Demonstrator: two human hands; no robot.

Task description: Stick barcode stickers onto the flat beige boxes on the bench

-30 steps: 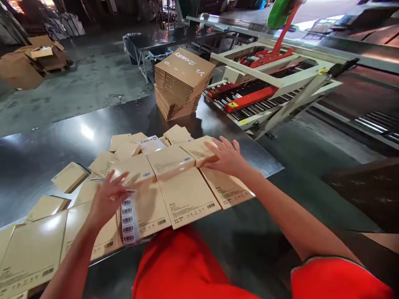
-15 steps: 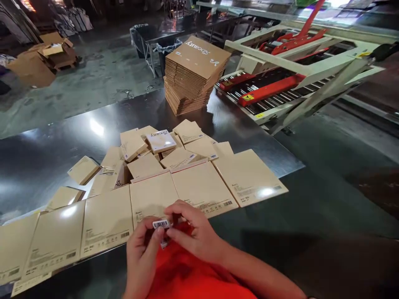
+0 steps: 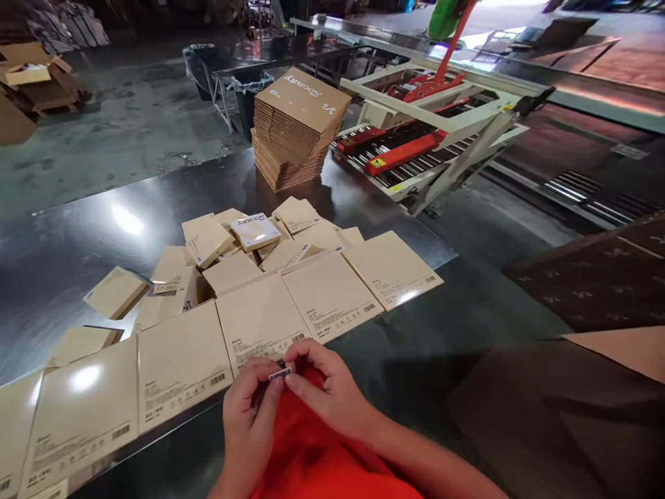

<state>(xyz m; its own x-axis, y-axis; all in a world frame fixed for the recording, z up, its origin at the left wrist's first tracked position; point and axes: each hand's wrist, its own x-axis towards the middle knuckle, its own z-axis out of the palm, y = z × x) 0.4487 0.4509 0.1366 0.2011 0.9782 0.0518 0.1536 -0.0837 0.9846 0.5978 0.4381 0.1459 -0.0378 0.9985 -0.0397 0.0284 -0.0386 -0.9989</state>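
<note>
My left hand (image 3: 254,409) pinches a small white barcode label (image 3: 279,375) between thumb and fingers, just past the table's front edge. Thumb and forefinger of my right hand (image 3: 325,388) close on the label's other end. Whatever else lies inside the curled left fingers is hidden. Just beyond the hands is a row of flat cream boxes (image 3: 184,360), printed with small text and barcodes along the near edge. Behind the row rises a loose heap of smaller cream boxes (image 3: 233,270), with a white-topped box (image 3: 256,231) lettered in black on top.
A stack of flattened brown cartons (image 3: 301,118) stands at the back of the dark metal table (image 3: 171,201). To the right is a lift frame with red forks (image 3: 405,152). Lined bins (image 3: 249,90) stand behind, and brown cardboard (image 3: 597,277) lies at the right.
The view has swung right, bringing brown cardboard into sight. Both hands stay together on the barcode label, which has tilted and shows a narrower face.
</note>
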